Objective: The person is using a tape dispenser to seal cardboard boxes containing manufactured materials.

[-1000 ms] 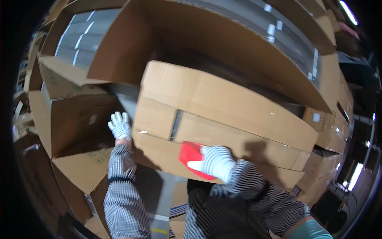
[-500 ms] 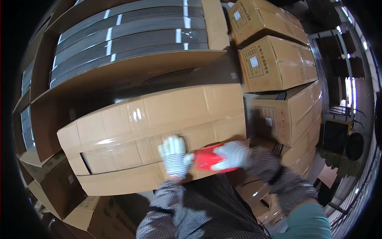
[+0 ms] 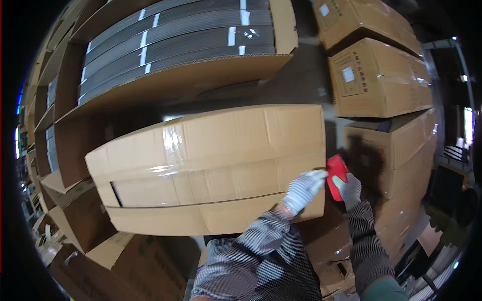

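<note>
A long brown carton [image 3: 216, 165] lies in front of me, its top flaps meeting along a lengthwise seam. Clear shiny tape runs over part of it. My left hand [image 3: 304, 191], in a striped white glove, rests at the carton's right end with its fingers stretched toward the edge. Just past that end, my right hand [image 3: 351, 189] grips a red hand-held tool that looks like a tape dispenser [image 3: 336, 178]. The left fingertips come close to the red tool; whether they touch it I cannot tell.
Beyond the carton stands a big open box [image 3: 170, 93] with stacks of grey sheets [image 3: 191, 45] bound by white bands. Taped cartons [image 3: 384, 78] are piled at the right. Lower left are more open boxes [image 3: 140, 266]. A slot-like opening [image 3: 116, 194] shows near the carton's left end.
Both hands have moved right, from the carton's near middle to its right end. The red tape dispenser went with my right hand and now stands upright past the edge. The view has shifted slightly.
</note>
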`<state>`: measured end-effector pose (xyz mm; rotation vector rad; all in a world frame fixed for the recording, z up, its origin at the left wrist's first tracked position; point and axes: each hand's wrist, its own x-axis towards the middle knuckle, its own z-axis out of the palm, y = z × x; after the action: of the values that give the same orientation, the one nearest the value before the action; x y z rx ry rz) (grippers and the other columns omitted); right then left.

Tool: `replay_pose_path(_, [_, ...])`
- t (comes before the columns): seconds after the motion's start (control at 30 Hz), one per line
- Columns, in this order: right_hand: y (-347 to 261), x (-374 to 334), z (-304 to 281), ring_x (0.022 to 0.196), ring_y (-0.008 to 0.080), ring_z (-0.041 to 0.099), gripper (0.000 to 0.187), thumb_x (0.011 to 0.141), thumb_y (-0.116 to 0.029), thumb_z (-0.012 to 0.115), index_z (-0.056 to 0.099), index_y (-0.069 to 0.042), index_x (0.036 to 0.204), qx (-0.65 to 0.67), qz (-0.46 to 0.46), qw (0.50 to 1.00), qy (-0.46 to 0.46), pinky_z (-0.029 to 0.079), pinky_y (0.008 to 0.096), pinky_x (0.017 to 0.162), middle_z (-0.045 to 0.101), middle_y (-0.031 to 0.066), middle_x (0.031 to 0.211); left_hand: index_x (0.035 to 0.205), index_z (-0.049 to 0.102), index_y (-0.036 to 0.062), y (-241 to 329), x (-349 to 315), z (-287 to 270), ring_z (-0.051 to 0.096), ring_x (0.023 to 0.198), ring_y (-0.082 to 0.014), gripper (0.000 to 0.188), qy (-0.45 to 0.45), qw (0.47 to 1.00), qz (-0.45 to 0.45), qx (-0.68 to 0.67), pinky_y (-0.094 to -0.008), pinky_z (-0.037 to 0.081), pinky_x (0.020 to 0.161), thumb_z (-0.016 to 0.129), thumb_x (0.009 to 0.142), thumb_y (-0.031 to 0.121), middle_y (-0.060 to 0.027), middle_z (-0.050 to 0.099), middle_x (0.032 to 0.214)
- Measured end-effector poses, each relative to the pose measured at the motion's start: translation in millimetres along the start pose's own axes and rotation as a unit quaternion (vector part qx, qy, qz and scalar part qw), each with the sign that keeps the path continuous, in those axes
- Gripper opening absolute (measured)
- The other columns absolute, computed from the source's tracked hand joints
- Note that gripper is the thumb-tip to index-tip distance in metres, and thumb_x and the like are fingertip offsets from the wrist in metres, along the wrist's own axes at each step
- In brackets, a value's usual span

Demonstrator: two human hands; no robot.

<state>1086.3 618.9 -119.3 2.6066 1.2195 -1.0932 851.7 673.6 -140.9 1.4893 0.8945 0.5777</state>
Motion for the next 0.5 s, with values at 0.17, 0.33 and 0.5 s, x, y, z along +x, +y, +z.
replay_pose_path(0.17, [-117, -139, -54, 0.077, 0.0091, 0.064, 0.048, 0.074, -0.031, 0.088, 0.068, 0.0, 0.105, 0.418, -0.108, 0.871, -0.234, 0.053, 0.0265, 0.07, 0.07, 0.0008, 0.085, 0.148, 0.046, -0.0021, 28, -85, -76, 0.053, 0.133, -0.0208, 0.066, -0.051, 0.711, -0.241, -0.659, -0.0347, 0.04, 0.113, 0.058, 0.102, 0.044, -0.0109, 0.056, 0.145])
replay_pose_path(0.33, [-241, -161, 39, 0.072, 0.0206, 0.066, 0.041, 0.066, -0.027, 0.088, 0.071, -0.004, 0.096, 0.196, -0.33, 0.893, -0.233, 0.052, 0.0332, 0.069, 0.068, 0.0082, 0.078, 0.148, 0.047, -0.0005, 20, -171, -207, 0.05, 0.136, -0.0196, 0.056, 0.057, 0.796, -0.097, -0.594, -0.034, 0.039, 0.115, 0.051, 0.106, 0.037, -0.0112, 0.053, 0.148])
replay_pose_path(0.5, [-443, -226, 164, 0.079, 0.0308, 0.073, 0.053, 0.071, -0.042, 0.083, 0.069, -0.003, 0.103, 0.02, -0.456, 0.836, -0.305, 0.059, 0.0422, 0.075, 0.073, 0.0166, 0.087, 0.138, 0.058, -0.0012, -12, -325, -376, 0.064, 0.116, -0.0202, 0.037, 0.28, 0.823, -0.133, -0.476, -0.0331, 0.049, 0.103, 0.051, 0.104, 0.015, -0.0118, 0.068, 0.128])
